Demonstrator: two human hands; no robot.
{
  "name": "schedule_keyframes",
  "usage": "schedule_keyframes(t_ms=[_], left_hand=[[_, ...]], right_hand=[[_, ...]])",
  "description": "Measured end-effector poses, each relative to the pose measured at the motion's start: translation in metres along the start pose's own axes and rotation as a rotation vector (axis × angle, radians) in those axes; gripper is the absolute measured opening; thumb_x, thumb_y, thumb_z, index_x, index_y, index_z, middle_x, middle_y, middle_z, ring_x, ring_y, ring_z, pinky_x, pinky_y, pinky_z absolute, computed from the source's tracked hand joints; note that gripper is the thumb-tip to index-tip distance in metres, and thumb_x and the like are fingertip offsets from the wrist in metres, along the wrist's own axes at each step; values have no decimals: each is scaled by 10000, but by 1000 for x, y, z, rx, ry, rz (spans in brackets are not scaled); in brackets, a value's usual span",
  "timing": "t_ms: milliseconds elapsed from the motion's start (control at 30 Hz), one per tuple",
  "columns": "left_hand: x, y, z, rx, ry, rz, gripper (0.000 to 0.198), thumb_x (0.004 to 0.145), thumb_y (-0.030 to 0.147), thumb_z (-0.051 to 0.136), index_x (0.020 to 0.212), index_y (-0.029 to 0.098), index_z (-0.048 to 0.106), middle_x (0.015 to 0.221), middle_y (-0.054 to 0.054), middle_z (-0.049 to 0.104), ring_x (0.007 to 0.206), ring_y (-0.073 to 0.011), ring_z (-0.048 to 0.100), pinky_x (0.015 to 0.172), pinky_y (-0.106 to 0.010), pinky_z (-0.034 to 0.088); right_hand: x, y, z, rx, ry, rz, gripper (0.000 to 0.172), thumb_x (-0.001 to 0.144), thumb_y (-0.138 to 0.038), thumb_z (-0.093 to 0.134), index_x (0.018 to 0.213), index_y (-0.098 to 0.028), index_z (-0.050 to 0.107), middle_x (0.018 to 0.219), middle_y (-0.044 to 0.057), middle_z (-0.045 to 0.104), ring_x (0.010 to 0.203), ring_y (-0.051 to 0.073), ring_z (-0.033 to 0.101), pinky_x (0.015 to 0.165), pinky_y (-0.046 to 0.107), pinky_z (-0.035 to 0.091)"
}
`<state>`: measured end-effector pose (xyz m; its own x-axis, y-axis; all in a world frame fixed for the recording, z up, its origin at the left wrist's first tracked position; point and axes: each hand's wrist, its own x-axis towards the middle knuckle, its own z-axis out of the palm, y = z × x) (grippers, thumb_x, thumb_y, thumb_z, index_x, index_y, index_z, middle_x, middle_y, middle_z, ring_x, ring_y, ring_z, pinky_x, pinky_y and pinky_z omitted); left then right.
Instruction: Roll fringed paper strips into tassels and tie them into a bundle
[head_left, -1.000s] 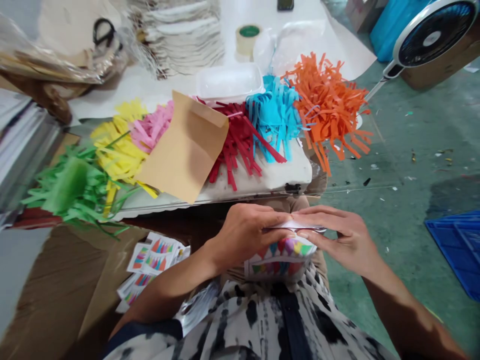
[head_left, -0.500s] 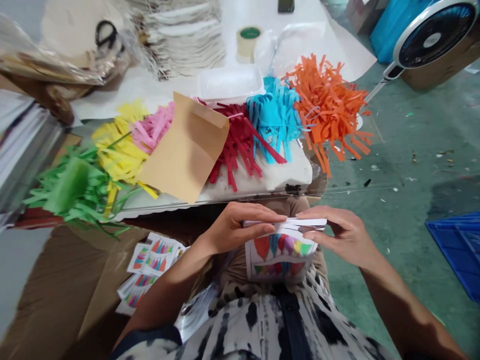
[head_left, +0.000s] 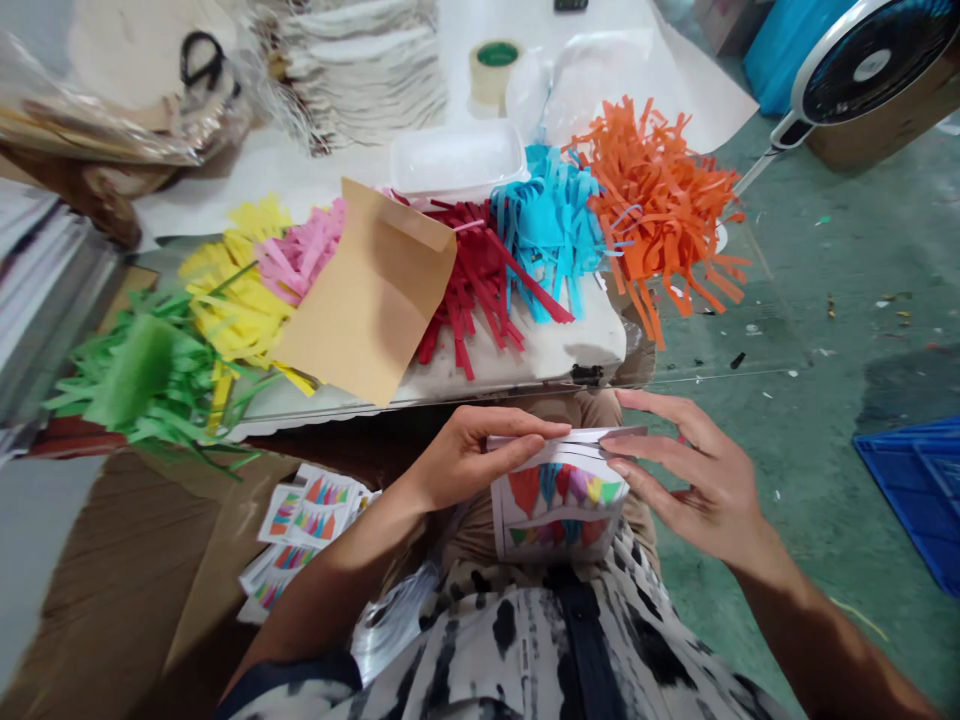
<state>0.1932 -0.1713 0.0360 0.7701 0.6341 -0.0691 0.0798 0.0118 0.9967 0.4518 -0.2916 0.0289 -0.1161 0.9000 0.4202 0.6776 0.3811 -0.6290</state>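
Note:
A folded white printed card point(head_left: 559, 500) with pictures of colourful tassels is held above my lap, just below the table edge. My left hand point(head_left: 472, 455) pinches its upper left edge between thumb and fingers. At the upper right corner, my right hand point(head_left: 694, 475) grips the card between thumb and middle finger, its index finger lifted away. Slightly parted layers show along the card's top edge. More printed cards point(head_left: 315, 525) with similar pictures lie in an open cardboard box point(head_left: 112, 590) at lower left.
Along the table's front lie green point(head_left: 142, 375), yellow point(head_left: 232, 290), pink point(head_left: 304, 255), dark red point(head_left: 472, 290), blue point(head_left: 551, 225) and orange paper tassels point(head_left: 664, 210). A brown paper sheet point(head_left: 375, 300) partly covers them. A fan point(head_left: 870, 65) and a blue crate point(head_left: 911, 490) stand at right.
My right hand's index finger has lifted off the card and its fingers have spread. The left hand keeps its pinch, and the card has barely moved.

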Motion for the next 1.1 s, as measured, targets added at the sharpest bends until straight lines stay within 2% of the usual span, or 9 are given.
schedule_keyframes(t_ms=[200,300,433,533,633,667,733,867,1100], left_hand=[[3,6,-3,13,-89,29,274,1013,316,666,1202,193,821,1177,-132,816,1071,-235,773,930,-332,615],[4,6,-4,2,-151,77,269,1017,311,652,1193,203,825,1157,-139,812,1061,-239,771,936,-350,611],[1,7,-3,22,-123,150,286,1046,314,599,1189,197,818,1196,-151,796,1100,-247,766,957,-362,610],[-3,10,4,169,-77,229,331,1037,409,627,1213,179,787,1228,-151,787,1116,-243,766,957,-338,610],[-6,12,13,464,-47,328,568,888,533,801,1325,180,715,1217,-121,790,1070,-230,776,921,-294,617],[-7,11,15,547,-36,360,613,875,524,817,1376,196,687,1217,-106,789,1063,-215,775,917,-278,616],[-5,6,17,627,-14,417,559,937,445,773,1444,243,651,1199,-72,789,1051,-175,769,913,-245,611],[0,-6,9,575,4,490,513,928,363,793,1419,256,688,1159,-73,796,1026,-168,774,900,-236,624],[2,-11,1,485,-35,449,461,924,283,797,1380,270,726,1246,-101,794,1089,-203,788,971,-288,651]], right_hand=[[4,-2,-9,192,-122,42,195,925,-111,735,1031,-275,728,1303,82,689,1259,268,665,1089,441,547],[4,0,-11,276,-183,68,185,940,-111,720,1019,-278,713,1281,73,706,1213,246,694,1013,389,582],[2,-1,-7,307,-194,134,184,955,-120,710,1053,-275,693,1234,64,732,1105,214,725,923,348,587],[2,-1,-4,287,-187,120,194,958,-120,711,1076,-272,687,1211,56,741,1092,205,725,919,338,573],[3,-1,-3,264,-174,115,198,969,-116,695,1083,-277,682,1184,48,753,1076,198,731,910,333,573],[3,-1,-3,269,-164,120,206,970,-119,696,1094,-282,678,1178,47,758,1075,200,734,914,337,577],[4,-1,-2,291,-165,128,258,963,-140,718,1164,-294,669,1195,53,764,1104,214,735,939,356,587],[5,-1,-1,302,-204,84,459,926,-196,791,1346,-298,637,1314,77,746,1227,246,708,1017,391,592],[4,3,1,245,-139,88,417,931,-185,776,1327,-298,704,1254,52,782,1156,222,746,992,364,622]])
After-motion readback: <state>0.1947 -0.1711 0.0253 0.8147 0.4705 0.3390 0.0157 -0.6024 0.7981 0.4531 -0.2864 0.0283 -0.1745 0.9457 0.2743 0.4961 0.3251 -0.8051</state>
